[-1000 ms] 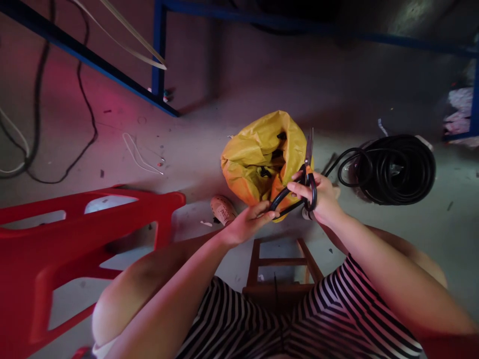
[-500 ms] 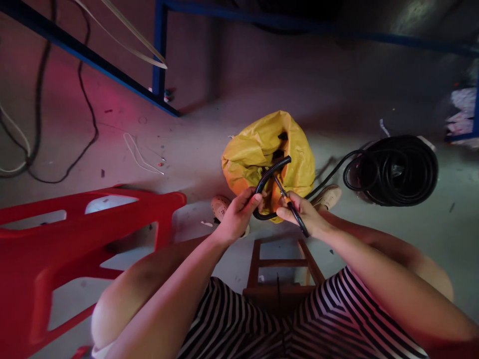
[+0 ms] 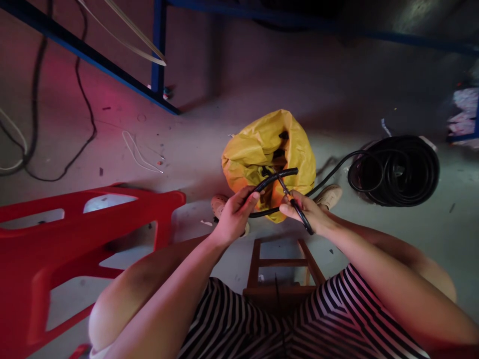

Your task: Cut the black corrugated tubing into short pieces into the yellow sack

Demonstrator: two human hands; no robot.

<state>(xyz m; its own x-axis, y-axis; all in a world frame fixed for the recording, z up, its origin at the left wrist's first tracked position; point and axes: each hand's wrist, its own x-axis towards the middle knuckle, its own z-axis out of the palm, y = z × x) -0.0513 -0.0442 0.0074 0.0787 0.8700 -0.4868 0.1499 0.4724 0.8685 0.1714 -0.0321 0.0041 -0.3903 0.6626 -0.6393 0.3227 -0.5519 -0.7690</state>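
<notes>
My left hand (image 3: 239, 209) is closed around a black corrugated tube (image 3: 275, 177), whose free end points right above a yellow sack (image 3: 254, 139). In my right hand (image 3: 305, 212) is a pair of scissors (image 3: 295, 204) with black and orange handles. Their metal blades reach up and left to the tube, at or just beside it; whether they touch it I cannot tell. The tube runs back under my hands and off to a black coil (image 3: 419, 169) on the floor at right. Dark pieces show inside the sack's open mouth.
At left stands a red plastic stool (image 3: 93, 224). A blue metal frame (image 3: 159, 75) crosses the top, with pale strips and dark cables by it. Between my legs is a wooden stool (image 3: 282, 263). A thin white wire (image 3: 136, 154) lies on the floor.
The tube's free end has swung down and right, lying flatter across the scissors' blades. Its loop below my hands has straightened. Both hands have barely moved.
</notes>
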